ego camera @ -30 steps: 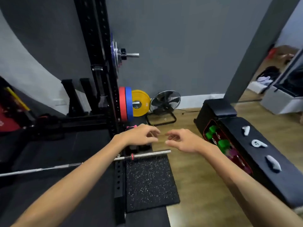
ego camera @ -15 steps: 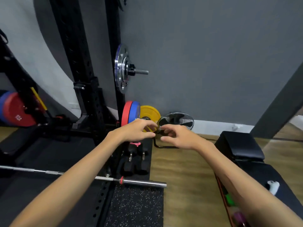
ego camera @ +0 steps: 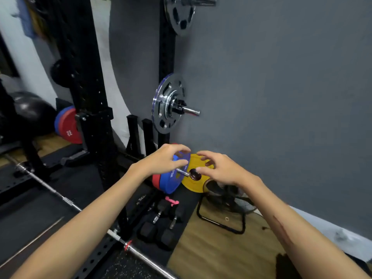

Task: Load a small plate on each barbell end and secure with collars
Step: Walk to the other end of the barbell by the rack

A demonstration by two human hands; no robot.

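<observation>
A small yellow plate (ego camera: pixel 194 185) hangs on a low chrome storage peg (ego camera: pixel 182 172) of the black rack, beside a blue plate (ego camera: pixel 171 181) and a red plate (ego camera: pixel 156 181). My right hand (ego camera: pixel 221 170) is spread over the yellow plate's upper face, thumb near its hub. My left hand (ego camera: pixel 163 160) hovers at the blue plate's top rim, fingers and thumb apart. The barbell (ego camera: pixel 50 190) lies on the floor at lower left, its bare sleeve (ego camera: pixel 149 262) ending past a red ring (ego camera: pixel 127 245). A pink clip (ego camera: pixel 172 200) lies below the plates.
Chrome plates (ego camera: pixel 168 103) sit on a higher peg of the black rack upright (ego camera: pixel 88 81). Black dumbbells (ego camera: pixel 161 228) lie under the plates. A floor fan (ego camera: pixel 227 200) stands right of the yellow plate by the grey wall. More red and blue plates (ego camera: pixel 67 125) are at far left.
I have come closer to the rack. Both hands have travelled forward from above the barbell sleeve to the low plates, and now overlap the blue and yellow ones.
</observation>
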